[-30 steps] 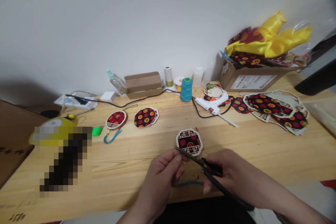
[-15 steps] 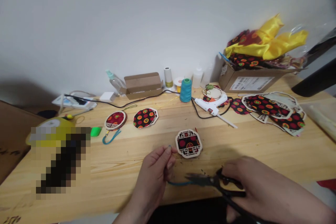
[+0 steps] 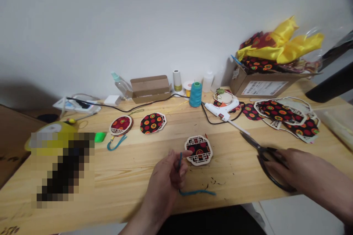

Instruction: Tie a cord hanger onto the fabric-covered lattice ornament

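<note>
The left hand is pinching a thin blue cord between closed fingertips, its tail lying on the pale wooden counter near the front edge. The right hand is gripping black-handled scissors, blades seemingly shut, though blur is hiding detail. Keeping the cord taut and clear of the round fretwork fabric ornament is helping; open room is lying between both hands.

A pale wooden worktop carries a lattice-framed fabric disc near the middle, a blue cord at the near edge, two fabric discs further left, a teal thread spool, a glue gun, and a cardboard box far right.
</note>
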Available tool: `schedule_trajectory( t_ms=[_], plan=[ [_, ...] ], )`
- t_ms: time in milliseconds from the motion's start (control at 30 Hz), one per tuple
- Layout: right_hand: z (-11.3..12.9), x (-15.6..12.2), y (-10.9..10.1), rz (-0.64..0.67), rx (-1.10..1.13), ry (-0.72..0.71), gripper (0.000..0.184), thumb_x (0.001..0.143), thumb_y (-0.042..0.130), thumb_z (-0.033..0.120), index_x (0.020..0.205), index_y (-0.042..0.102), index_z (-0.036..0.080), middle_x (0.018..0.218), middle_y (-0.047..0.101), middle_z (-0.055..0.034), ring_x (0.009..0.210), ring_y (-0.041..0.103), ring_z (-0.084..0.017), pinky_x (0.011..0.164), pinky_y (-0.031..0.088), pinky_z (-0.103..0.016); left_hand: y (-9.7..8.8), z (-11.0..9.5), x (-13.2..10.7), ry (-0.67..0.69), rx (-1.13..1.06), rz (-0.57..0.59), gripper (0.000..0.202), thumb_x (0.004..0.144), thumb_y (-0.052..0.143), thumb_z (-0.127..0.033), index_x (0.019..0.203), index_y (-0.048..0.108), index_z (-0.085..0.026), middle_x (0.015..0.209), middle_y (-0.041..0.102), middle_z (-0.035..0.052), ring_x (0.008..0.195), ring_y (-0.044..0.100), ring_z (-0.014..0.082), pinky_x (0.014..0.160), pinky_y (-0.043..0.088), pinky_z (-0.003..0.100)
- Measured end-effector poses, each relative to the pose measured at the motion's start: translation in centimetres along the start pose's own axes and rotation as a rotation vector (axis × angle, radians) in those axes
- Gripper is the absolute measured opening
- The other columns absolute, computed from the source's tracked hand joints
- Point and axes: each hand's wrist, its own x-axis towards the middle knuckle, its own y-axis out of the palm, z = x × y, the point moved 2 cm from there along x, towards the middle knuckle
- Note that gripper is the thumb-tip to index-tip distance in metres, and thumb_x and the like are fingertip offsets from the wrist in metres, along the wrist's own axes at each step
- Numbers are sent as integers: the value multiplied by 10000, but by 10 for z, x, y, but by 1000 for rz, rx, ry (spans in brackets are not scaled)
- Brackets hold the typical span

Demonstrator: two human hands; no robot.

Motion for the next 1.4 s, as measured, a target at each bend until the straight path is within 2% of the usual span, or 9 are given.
schedule_trajectory(
  t_ms=[100,167,200,367,500,667,867,1033,1400],
  plan=[
    [27,-2,0,-115,37,-64,290,822,428,365,849,635,164,798,647,-127,721,617,-276,591,449,-370,4,-2,-2,-55,-17,37,526,813,416,-537,973,652,-95,531,390,-34,457,215,78,437,158,218],
    [57,-3,3,-226,345,-254,278,840,432,351,933,634,185,936,639,-106,843,602,-242,714,467,-360,8,-2,-4,-67,-10,85,591,828,347,-565,1049,628,-94,545,398,-26,469,227,86,448,174,221],
    [73,-4,7,-189,534,-343,252,840,457,342,943,637,199,934,640,-86,850,597,-212,731,471,-329,9,-1,-5,-64,-4,110,615,832,323,-574,1089,611,-95,550,401,-22,477,238,90,455,182,222],
    [138,-4,29,329,1284,-355,189,744,616,232,930,642,206,786,654,-17,725,613,-143,672,484,-264,9,5,-10,-26,28,200,666,824,289,-613,1275,475,-160,576,428,-13,508,285,101,487,192,228],
    [157,-4,38,708,1689,-281,234,709,649,208,940,610,190,690,669,4,657,648,-147,705,505,-314,8,7,-12,-9,40,258,677,806,313,-634,1329,406,-215,618,466,-3,554,345,111,515,216,232],
    [157,-2,38,701,1711,-231,87,681,671,198,742,623,160,628,641,19,559,637,-124,607,513,-266,9,9,-9,-20,23,314,638,798,366,-621,1312,430,-249,702,521,12,564,378,100,514,237,225],
    [153,-1,30,435,1568,-289,123,741,609,190,627,566,173,510,553,51,427,563,-96,445,444,-213,9,11,-7,4,59,341,505,871,372,-463,1299,433,-201,669,601,51,548,495,130,501,320,238],
    [146,4,23,178,1365,-330,114,697,646,163,590,608,163,623,557,15,577,540,-97,547,440,-221,9,8,-9,3,181,350,304,855,483,-298,1096,614,-166,660,620,43,566,547,131,526,381,242],
    [145,3,22,145,1286,-380,106,706,654,165,603,633,152,625,557,7,608,514,-100,567,406,-219,4,4,-6,161,540,231,162,792,580,-274,774,719,-194,564,553,-28,512,380,73,497,281,201]
  ],
)
